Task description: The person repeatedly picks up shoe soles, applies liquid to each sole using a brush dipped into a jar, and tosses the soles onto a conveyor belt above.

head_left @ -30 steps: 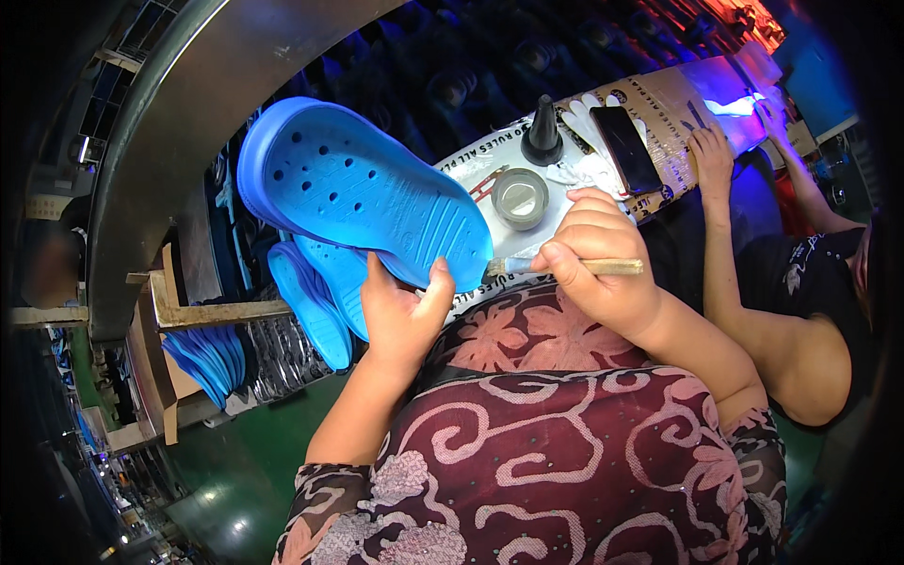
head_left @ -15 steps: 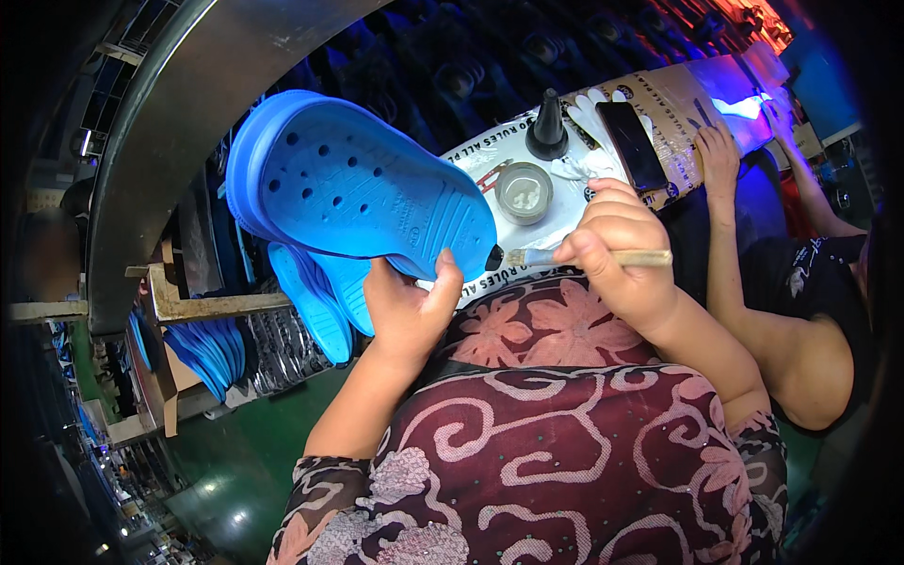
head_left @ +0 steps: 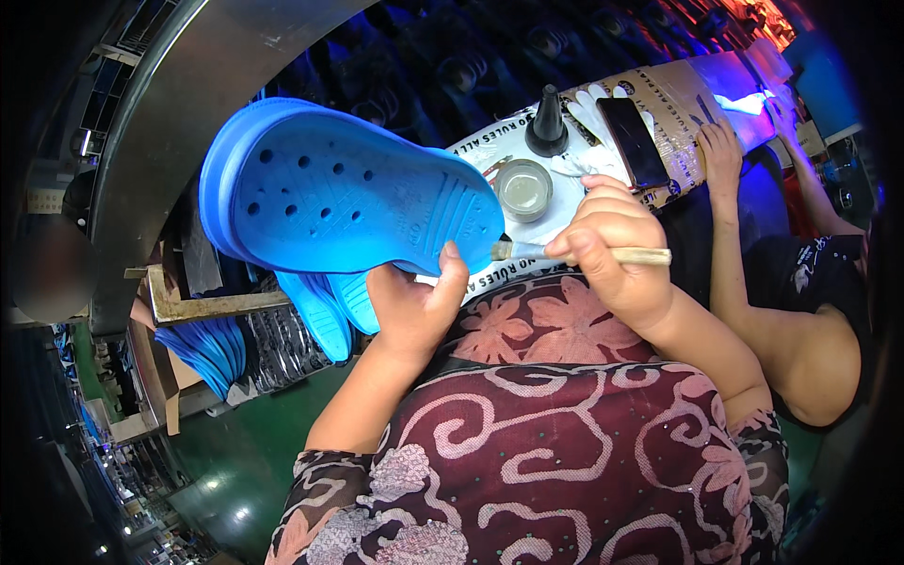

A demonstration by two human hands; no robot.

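Note:
My left hand (head_left: 417, 306) is closed on the heel end of a blue clog (head_left: 367, 202), thumb on top near the edge. Several round holes show in the clog's wide end, which points to the left. In my right hand (head_left: 617, 250) is a paintbrush (head_left: 646, 256) with a pale handle, pinched between thumb and fingers. Its bristles meet the rim of the clog's heel end. A small dark part there is mostly hidden behind the brush. Beyond the brush stands a small clear cup (head_left: 524, 190) with pale contents.
A black cone-shaped bottle (head_left: 547, 127), white gloves (head_left: 589, 160) and a phone (head_left: 633, 141) lie on the wrapped work surface (head_left: 565, 209). More blue clogs (head_left: 318, 315) hang below mine. A metal beam (head_left: 151, 122) rises at left. Another person's arm (head_left: 723, 221) reaches in at right.
The clog has shifted slightly left and turned a little. The brush tip has moved slightly left onto the heel rim, covering most of the dark part that showed before.

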